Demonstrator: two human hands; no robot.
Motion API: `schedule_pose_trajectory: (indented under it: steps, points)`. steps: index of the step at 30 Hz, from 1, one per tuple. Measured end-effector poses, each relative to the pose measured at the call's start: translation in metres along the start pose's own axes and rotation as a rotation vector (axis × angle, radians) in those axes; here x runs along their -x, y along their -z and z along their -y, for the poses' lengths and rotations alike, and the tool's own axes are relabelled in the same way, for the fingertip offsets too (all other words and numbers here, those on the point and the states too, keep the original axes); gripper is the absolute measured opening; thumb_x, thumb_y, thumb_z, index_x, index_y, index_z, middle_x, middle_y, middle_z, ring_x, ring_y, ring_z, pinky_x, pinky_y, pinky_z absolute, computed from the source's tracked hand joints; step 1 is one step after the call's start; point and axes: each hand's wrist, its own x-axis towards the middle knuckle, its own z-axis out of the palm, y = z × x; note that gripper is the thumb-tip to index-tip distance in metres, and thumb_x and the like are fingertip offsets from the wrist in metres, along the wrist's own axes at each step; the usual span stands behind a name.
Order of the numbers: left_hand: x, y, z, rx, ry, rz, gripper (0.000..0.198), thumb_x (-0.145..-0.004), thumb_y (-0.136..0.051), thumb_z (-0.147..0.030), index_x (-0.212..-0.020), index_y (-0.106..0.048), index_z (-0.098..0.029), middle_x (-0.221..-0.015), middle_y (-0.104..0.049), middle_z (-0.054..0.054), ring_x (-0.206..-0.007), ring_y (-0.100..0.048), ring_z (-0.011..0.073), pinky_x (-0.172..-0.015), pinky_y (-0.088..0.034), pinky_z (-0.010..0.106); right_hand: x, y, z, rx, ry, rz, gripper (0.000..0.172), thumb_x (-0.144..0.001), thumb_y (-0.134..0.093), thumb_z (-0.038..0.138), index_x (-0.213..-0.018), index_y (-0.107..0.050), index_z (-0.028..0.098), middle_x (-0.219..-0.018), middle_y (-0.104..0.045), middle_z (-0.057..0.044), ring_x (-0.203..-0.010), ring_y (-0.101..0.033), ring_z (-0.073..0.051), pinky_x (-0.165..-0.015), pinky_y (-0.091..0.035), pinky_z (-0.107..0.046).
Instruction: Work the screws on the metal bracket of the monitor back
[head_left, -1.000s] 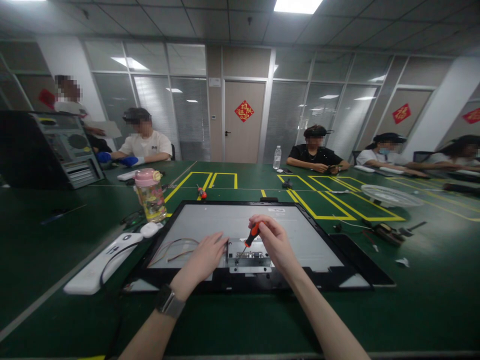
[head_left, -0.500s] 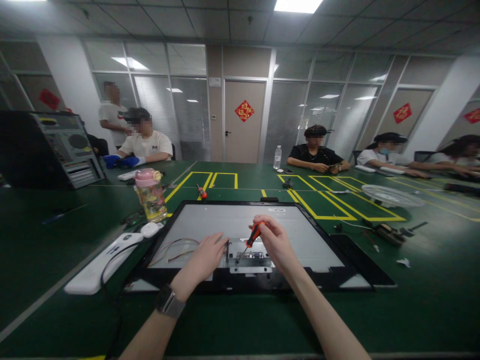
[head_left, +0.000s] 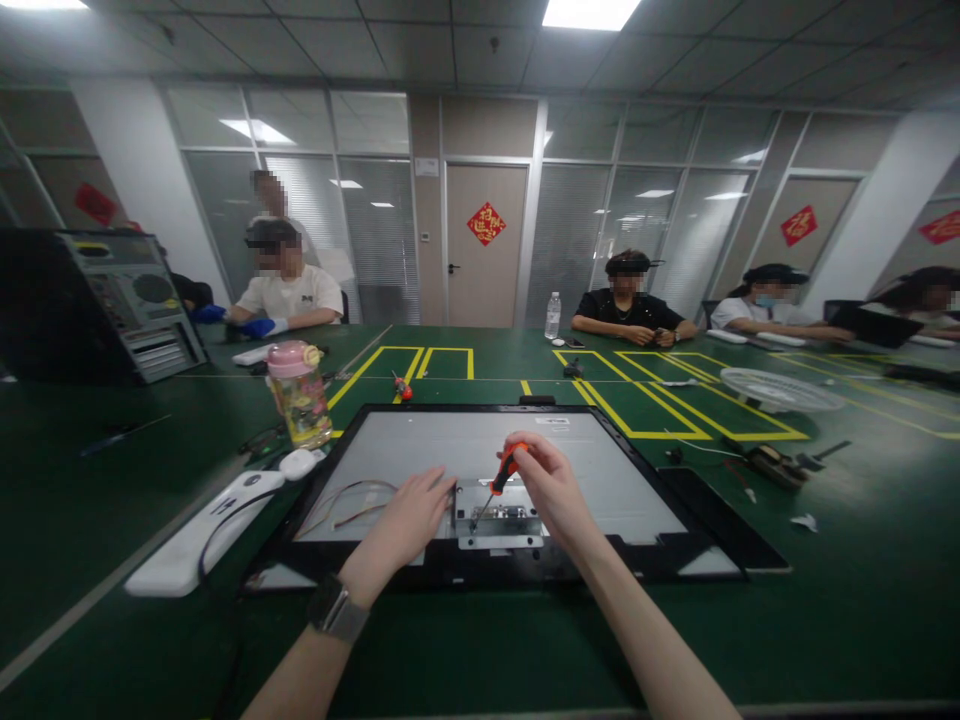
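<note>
A display panel with a black frame and pale grey back lies flat in front of me. Near its close edge sits a metal bracket. My right hand is closed round the handle of a red-and-black screwdriver. The shaft slants down to the left, its tip at the bracket's left part; I cannot make out a screw there. My left hand lies flat with fingers stretched out, its fingertips at the bracket's left side. Thin wires lie on the panel left of that hand.
On the left stand a pink-lidded bottle, a long white casing with a dark cable, and a computer case. Another screwdriver lies beyond the panel. A black strip is at its right. Several people sit across the green table.
Both my hands and the screwdriver keep nearly the same place; the view has shifted slightly. The standing person at the back has moved right. A dark flat object now shows at far right.
</note>
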Motion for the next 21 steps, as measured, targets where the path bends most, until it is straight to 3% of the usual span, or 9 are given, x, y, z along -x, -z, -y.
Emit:
schedule_pose_trajectory:
  steps: [6, 11, 13, 17, 21]
  points:
    - [-0.0004, 0.0046, -0.0028, 0.001, 0.006, 0.029, 0.04, -0.101, -0.041, -0.017, -0.138, -0.056, -0.015, -0.148, -0.051, 0.016, -0.136, -0.049, 0.0274, -0.114, -0.038, 0.045, 0.0004, 0.001, 0.0021, 0.027, 0.016, 0.072, 0.037, -0.088, -0.065, 0.052, -0.116, -0.071, 0.028, -0.102, -0.076, -0.006, -0.101, -0.069, -0.024, -0.096, -0.05, -0.043]
    - [-0.0003, 0.0031, -0.0017, 0.01, 0.002, 0.01, 0.04, -0.101, -0.042, -0.018, -0.137, -0.057, -0.018, -0.147, -0.052, 0.015, -0.136, -0.049, 0.0271, -0.114, -0.038, 0.046, -0.0006, 0.0028, -0.0026, 0.1, 0.063, -0.008, 0.027, -0.081, -0.074, 0.049, -0.096, -0.076, 0.026, -0.093, -0.073, -0.003, -0.087, -0.067, -0.021, -0.087, -0.051, -0.037]
    - [-0.0002, 0.0028, -0.0014, 0.008, 0.013, 0.024, 0.04, -0.101, -0.042, -0.019, -0.138, -0.056, -0.019, -0.149, -0.051, 0.014, -0.137, -0.049, 0.027, -0.115, -0.037, 0.046, -0.0011, 0.0034, -0.0031, 0.097, 0.048, -0.009, 0.028, -0.081, -0.074, 0.049, -0.097, -0.076, 0.026, -0.088, -0.072, -0.003, -0.083, -0.067, -0.02, -0.084, -0.052, -0.036]
    - [0.0003, 0.0043, -0.0028, 0.008, 0.017, 0.027, 0.04, -0.101, -0.042, -0.018, -0.138, -0.056, -0.018, -0.149, -0.051, 0.014, -0.137, -0.048, 0.0271, -0.115, -0.037, 0.046, -0.001, 0.0025, 0.0002, 0.045, 0.038, 0.039, 0.033, -0.086, -0.068, 0.049, -0.109, -0.073, 0.026, -0.095, -0.075, -0.005, -0.093, -0.068, -0.022, -0.089, -0.051, -0.04]
    - [0.0013, 0.0055, -0.004, 0.009, 0.017, 0.014, 0.04, -0.1, -0.043, -0.017, -0.137, -0.057, -0.016, -0.148, -0.052, 0.016, -0.135, -0.051, 0.0282, -0.114, -0.038, 0.046, -0.0005, 0.0014, 0.0017, 0.071, 0.082, 0.015, 0.026, -0.086, -0.068, 0.047, -0.097, -0.075, 0.024, -0.095, -0.073, -0.006, -0.093, -0.067, -0.023, -0.088, -0.051, -0.038]
